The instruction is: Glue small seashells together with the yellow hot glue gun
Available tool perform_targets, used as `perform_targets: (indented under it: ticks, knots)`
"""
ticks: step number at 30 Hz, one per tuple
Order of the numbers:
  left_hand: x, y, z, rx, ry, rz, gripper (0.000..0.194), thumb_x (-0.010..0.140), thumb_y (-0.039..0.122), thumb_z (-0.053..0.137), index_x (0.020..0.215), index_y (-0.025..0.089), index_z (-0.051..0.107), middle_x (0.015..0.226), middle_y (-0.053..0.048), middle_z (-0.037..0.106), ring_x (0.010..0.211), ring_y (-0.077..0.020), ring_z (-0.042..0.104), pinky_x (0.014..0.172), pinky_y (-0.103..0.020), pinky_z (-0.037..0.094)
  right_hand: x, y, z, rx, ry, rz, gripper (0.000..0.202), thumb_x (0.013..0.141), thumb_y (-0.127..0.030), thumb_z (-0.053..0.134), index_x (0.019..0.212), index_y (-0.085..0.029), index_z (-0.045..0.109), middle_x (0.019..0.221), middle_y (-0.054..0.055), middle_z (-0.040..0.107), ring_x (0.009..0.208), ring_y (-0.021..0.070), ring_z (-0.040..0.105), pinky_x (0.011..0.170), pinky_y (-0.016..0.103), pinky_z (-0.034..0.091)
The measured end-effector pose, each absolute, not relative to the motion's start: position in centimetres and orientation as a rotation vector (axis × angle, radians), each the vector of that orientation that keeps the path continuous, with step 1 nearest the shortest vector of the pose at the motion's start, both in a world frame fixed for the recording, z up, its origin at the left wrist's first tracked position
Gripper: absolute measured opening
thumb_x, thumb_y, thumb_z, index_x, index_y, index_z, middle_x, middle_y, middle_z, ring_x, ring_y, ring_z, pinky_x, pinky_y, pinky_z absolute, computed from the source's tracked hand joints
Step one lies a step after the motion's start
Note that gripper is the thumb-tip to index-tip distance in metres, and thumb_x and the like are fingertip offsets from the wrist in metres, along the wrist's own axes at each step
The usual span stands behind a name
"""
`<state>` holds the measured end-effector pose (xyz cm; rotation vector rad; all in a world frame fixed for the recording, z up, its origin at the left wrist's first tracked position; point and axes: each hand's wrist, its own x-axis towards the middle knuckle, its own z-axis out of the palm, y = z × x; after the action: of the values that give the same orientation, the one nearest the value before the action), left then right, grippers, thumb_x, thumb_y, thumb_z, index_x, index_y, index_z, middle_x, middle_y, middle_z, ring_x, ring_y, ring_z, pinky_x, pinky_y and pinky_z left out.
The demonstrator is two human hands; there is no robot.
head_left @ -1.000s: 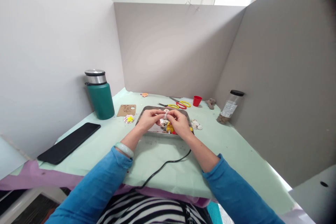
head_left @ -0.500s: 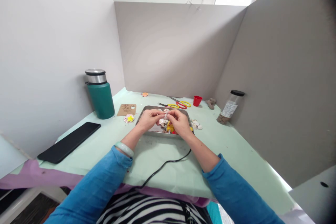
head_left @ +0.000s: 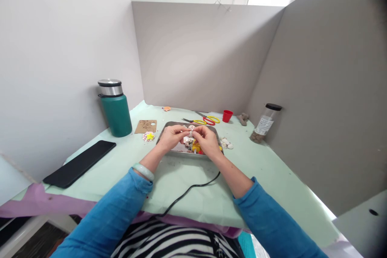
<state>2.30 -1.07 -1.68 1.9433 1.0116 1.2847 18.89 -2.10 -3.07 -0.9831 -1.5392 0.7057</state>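
Both of my hands meet over a metal tray (head_left: 181,154), fingertips pinched close together. My left hand (head_left: 171,137) and my right hand (head_left: 207,140) grip a small whitish piece (head_left: 190,133) between them; its kind is too small to make out. Just beyond the fingertips shows a round white thing with red specks (head_left: 191,127). Under my right hand, partly hidden, is a yellow tool (head_left: 196,147) with a pale tip, perhaps joined to the black cord (head_left: 193,186). Small pebble-like bits (head_left: 188,143) lie in the tray.
Left are a green bottle (head_left: 116,115), a black slab (head_left: 80,164), a brown card (head_left: 145,126) and a speckled disc with a yellow star (head_left: 149,136). Behind the tray lie scissors (head_left: 211,120) and a red cup (head_left: 227,116). Right are white stones (head_left: 226,143) and a jar (head_left: 265,124). Grey panels surround the table.
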Motion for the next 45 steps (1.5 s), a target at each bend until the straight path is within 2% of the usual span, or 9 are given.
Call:
perform_targets:
  ticks: [3, 7, 11, 14, 21, 28, 40, 45]
  knots:
    - [2.3, -1.2, -1.6, 1.909, 1.039, 1.261, 0.034, 0.074, 0.042, 0.061, 0.092, 0.015, 0.070, 0.050, 0.001, 0.056, 0.047, -0.0106, 0.052, 0.051, -0.022, 0.041, 18.9, -2.2, -3.0, -0.976, -1.544, 0.702, 0.019, 0.077, -0.036, 0.055, 0.082, -0.019, 0.057, 0.069, -0.001, 0.058, 0.057, 0.0121, 0.054, 0.056, 0.024, 0.044]
    - [2.4, -1.4, -1.4, 1.751, 0.986, 1.226, 0.039, 0.072, 0.039, 0.064, 0.101, 0.014, 0.066, 0.058, 0.000, 0.060, 0.048, -0.0107, 0.053, 0.051, -0.022, 0.043, 18.9, -2.4, -2.8, -0.969, -1.534, 0.704, 0.018, 0.078, -0.036, 0.054, 0.080, -0.019, 0.056, 0.066, -0.002, 0.057, 0.056, 0.0122, 0.055, 0.055, 0.024, 0.044]
    - [2.5, -1.5, -1.2, 1.615, 0.943, 1.201, 0.030, 0.070, 0.036, 0.066, 0.089, 0.013, 0.066, 0.050, 0.002, 0.056, 0.046, -0.0098, 0.052, 0.051, -0.022, 0.044, 18.9, -2.3, -2.8, -0.945, -1.496, 0.765, 0.018, 0.079, -0.037, 0.053, 0.081, -0.019, 0.055, 0.062, -0.003, 0.054, 0.054, 0.0123, 0.054, 0.054, 0.024, 0.045]
    - [2.6, -1.5, -1.1, 1.517, 0.891, 1.212, 0.027, 0.066, 0.035, 0.070, 0.081, 0.013, 0.065, 0.053, 0.002, 0.057, 0.047, -0.0091, 0.052, 0.051, -0.023, 0.045, 18.9, -2.2, -2.9, -0.944, -1.515, 0.769, 0.019, 0.079, -0.038, 0.052, 0.080, -0.020, 0.055, 0.063, -0.002, 0.054, 0.054, 0.0124, 0.053, 0.054, 0.025, 0.046]
    - [2.5, -1.5, -1.1, 1.442, 0.815, 1.204, 0.032, 0.064, 0.036, 0.072, 0.083, 0.012, 0.067, 0.058, 0.000, 0.060, 0.050, -0.0103, 0.054, 0.055, -0.026, 0.048, 18.9, -2.3, -2.8, -0.966, -1.534, 0.701, 0.020, 0.078, -0.039, 0.053, 0.083, -0.020, 0.058, 0.073, 0.001, 0.057, 0.065, 0.0146, 0.054, 0.057, 0.025, 0.048]
    - [2.4, -1.5, -1.2, 1.434, 0.810, 1.222, 0.032, 0.066, 0.039, 0.071, 0.083, 0.012, 0.066, 0.064, -0.004, 0.065, 0.060, -0.0137, 0.060, 0.066, -0.029, 0.050, 18.8, -2.5, -2.7, -0.980, -1.550, 0.676, 0.021, 0.078, -0.039, 0.053, 0.084, -0.019, 0.058, 0.076, 0.001, 0.059, 0.064, 0.0142, 0.054, 0.060, 0.026, 0.046]
    - [2.2, -1.6, -1.2, 1.475, 0.766, 1.209, 0.026, 0.069, 0.038, 0.068, 0.076, 0.014, 0.063, 0.066, -0.004, 0.066, 0.065, -0.0150, 0.063, 0.071, -0.030, 0.050, 18.8, -2.9, -2.4, -0.981, -1.609, 0.619, 0.019, 0.078, -0.038, 0.053, 0.081, -0.020, 0.058, 0.082, 0.002, 0.061, 0.071, 0.0160, 0.057, 0.062, 0.026, 0.045]
    - [2.1, -1.5, -1.1, 1.448, 0.779, 1.201, 0.028, 0.066, 0.039, 0.071, 0.073, 0.013, 0.063, 0.064, -0.005, 0.066, 0.063, -0.0149, 0.063, 0.070, -0.030, 0.050, 18.8, -3.2, -2.2, -0.907, -1.717, 0.462, 0.015, 0.082, -0.032, 0.050, 0.078, -0.020, 0.058, 0.084, 0.004, 0.059, 0.075, 0.0161, 0.056, 0.066, 0.026, 0.045]
